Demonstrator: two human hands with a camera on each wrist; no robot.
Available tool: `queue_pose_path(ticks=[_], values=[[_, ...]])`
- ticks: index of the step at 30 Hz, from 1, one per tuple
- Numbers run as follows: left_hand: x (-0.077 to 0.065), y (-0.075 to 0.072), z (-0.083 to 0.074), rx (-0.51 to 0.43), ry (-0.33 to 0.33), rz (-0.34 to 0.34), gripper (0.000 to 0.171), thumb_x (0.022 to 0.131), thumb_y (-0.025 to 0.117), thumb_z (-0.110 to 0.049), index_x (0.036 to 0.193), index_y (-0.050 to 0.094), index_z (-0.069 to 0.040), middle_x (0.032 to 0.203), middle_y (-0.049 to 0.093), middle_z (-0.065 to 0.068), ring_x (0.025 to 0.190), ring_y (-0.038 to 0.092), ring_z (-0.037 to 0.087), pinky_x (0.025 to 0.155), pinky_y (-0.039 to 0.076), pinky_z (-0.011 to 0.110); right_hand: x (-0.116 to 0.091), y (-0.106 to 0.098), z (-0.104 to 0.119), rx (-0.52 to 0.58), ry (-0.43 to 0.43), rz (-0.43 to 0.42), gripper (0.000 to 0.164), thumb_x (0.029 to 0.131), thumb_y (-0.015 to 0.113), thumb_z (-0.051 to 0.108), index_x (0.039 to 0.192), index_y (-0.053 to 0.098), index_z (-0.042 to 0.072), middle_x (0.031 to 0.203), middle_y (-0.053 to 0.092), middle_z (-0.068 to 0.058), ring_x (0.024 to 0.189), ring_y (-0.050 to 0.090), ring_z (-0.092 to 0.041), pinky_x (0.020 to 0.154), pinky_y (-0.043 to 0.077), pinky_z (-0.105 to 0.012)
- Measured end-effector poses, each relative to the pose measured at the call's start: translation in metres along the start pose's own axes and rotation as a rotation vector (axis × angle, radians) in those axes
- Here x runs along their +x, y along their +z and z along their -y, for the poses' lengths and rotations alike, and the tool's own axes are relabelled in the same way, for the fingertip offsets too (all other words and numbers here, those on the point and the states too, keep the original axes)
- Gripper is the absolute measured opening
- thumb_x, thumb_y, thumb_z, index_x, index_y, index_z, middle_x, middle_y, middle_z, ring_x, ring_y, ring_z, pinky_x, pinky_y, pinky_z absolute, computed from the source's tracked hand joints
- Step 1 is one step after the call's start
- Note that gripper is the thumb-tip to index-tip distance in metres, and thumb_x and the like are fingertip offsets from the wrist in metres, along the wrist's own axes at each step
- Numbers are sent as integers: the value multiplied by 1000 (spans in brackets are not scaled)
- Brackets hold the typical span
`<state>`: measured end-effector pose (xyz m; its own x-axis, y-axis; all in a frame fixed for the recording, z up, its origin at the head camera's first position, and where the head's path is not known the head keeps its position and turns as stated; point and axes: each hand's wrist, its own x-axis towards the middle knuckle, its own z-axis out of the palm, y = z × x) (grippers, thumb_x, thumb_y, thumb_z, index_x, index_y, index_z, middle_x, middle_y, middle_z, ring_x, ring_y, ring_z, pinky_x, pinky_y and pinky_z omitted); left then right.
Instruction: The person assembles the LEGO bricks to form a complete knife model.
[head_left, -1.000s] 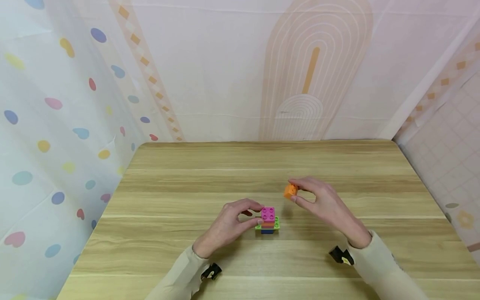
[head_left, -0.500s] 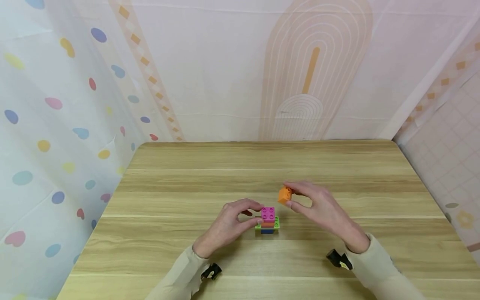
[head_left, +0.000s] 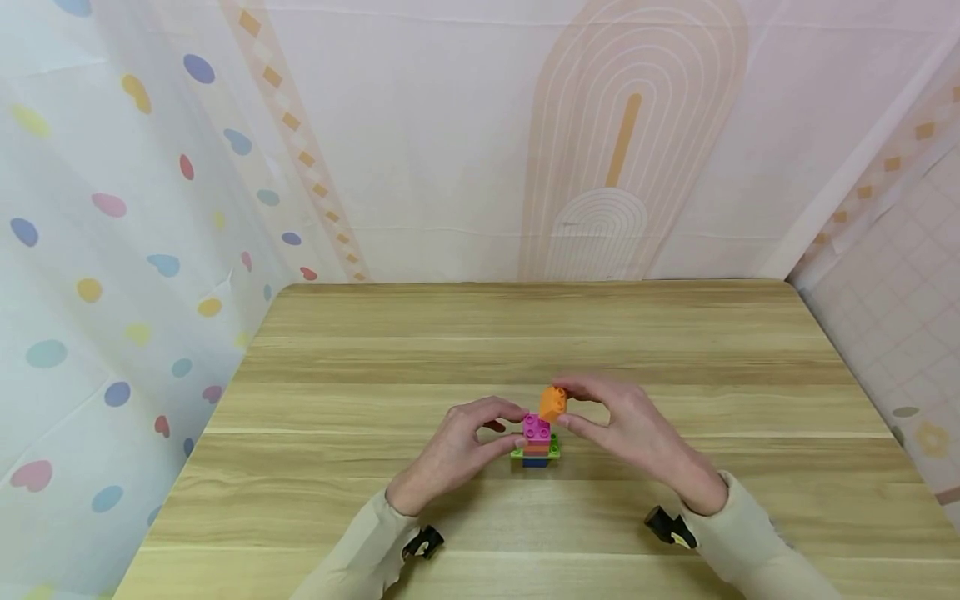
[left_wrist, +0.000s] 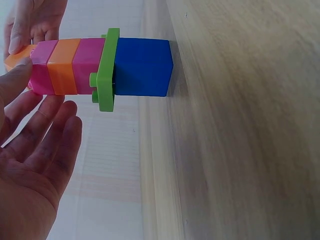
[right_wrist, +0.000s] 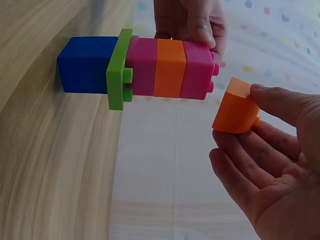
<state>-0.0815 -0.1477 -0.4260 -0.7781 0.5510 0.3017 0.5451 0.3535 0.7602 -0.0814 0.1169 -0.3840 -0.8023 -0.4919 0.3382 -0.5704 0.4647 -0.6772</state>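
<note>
A tower of toy building bricks stands upright on the table. From the bottom it has a blue brick (left_wrist: 142, 67), a wider green plate (left_wrist: 106, 75), a pink brick (right_wrist: 141, 67), an orange brick (right_wrist: 170, 68) and a pink top brick (head_left: 536, 428). My left hand (head_left: 465, 442) pinches the tower's top brick from the left, thumb in front and fingers behind. Between thumb and fingers, my right hand (head_left: 637, 425) holds a loose orange brick (right_wrist: 236, 106). That brick is tilted, just above and right of the tower's top; the right wrist view shows a gap between them.
The wood-grain table (head_left: 375, 350) extends around the tower. A patterned curtain (head_left: 450, 150) hangs along its back and left sides. Black wrist cameras sit at both cuffs, the left camera (head_left: 423, 542) and the right camera (head_left: 670, 527).
My right hand has moved left and toward me, bringing the loose orange brick from the tower's right to over its top right edge. My left hand and the tower have stayed put.
</note>
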Motion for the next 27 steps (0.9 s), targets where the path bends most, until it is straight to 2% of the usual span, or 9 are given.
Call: queue_pose_path(ticks=[7, 16, 21, 27], values=[[0, 0, 1, 5, -1, -1, 24, 94, 77, -10, 118, 72, -5, 119, 73, 6, 109, 69, 19, 88, 60, 28, 0, 4, 2, 12, -34, 14, 40, 92, 80, 13, 131, 69, 6, 125, 72, -5, 111, 70, -24, 93, 60, -46], [-1, 0, 0, -1, 26, -21, 28, 93, 78, -10, 120, 72, -4, 120, 73, 8, 110, 69, 21, 88, 60, 28, 2, 9, 4, -21, -128, 16, 38, 92, 81, 14, 128, 71, 7, 126, 70, -4, 112, 69, -22, 93, 60, -43], [-1, 0, -1, 4, 34, -26, 28, 93, 78, -11, 120, 73, -2, 121, 72, 10, 110, 70, 24, 88, 60, 27, 4, 12, 5, -25, -144, 28, 41, 90, 82, 13, 128, 70, 3, 125, 72, -5, 111, 71, -22, 92, 60, -42], [-2, 0, 0, 12, 45, -32, 28, 94, 78, -11, 120, 73, -1, 121, 72, 10, 110, 70, 26, 87, 61, 28, 5, 15, 6, -48, -164, 31, 39, 88, 83, 12, 126, 72, 6, 124, 73, -6, 112, 70, -23, 93, 60, -45]])
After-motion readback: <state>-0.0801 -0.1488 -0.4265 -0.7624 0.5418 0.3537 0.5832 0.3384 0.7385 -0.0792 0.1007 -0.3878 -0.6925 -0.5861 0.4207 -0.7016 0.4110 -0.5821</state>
